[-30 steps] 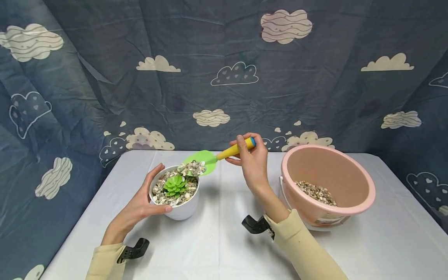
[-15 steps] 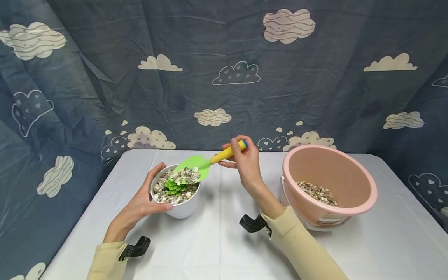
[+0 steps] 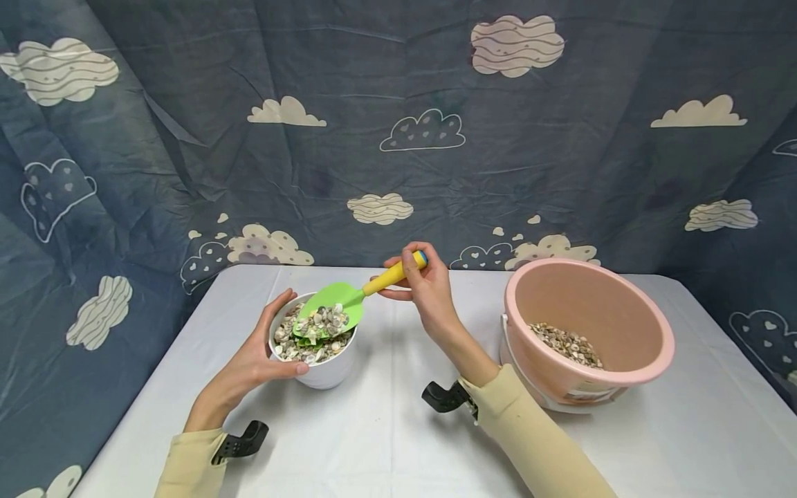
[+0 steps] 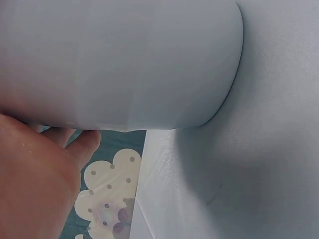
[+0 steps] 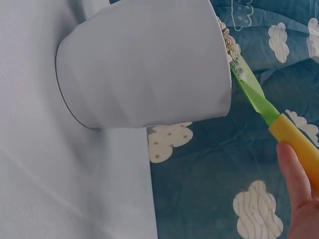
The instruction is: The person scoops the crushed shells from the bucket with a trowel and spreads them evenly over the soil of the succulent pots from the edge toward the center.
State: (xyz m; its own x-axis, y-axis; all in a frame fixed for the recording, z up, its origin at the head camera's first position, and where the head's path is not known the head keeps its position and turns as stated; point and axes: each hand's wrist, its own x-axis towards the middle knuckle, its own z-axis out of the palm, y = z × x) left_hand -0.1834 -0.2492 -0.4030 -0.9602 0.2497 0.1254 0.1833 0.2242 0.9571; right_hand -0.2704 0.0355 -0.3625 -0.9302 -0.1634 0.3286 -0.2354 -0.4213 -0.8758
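Note:
A white flowerpot (image 3: 328, 375) stands on the table with small shell-like pebbles inside. My left hand (image 3: 244, 360) grips its rim from the left, thumb in front and fingers behind. Over the pot, my right hand (image 3: 434, 296) holds a small trowel (image 3: 394, 277) by its yellow handle. The trowel's green blade carries a heap of pebbles (image 3: 326, 320) and hides most of a green succulent (image 3: 305, 342). In the right wrist view, the trowel (image 5: 291, 137) slants down to the rim of the pot (image 5: 144, 64). The left wrist view is filled largely by the pot's side (image 4: 124, 59).
To the right stands a pink bucket (image 3: 661, 353) with more pebbles (image 3: 565, 344) at its bottom and a white handle hanging down. White cloth covers the table (image 3: 349, 449). A dark blue curtain (image 3: 349, 62) with cloud prints hangs right behind it.
My right hand has moved left, bringing the loaded trowel from the pot's right rim to over its middle, so the blade now covers the succulent. The left hand keeps its grip.

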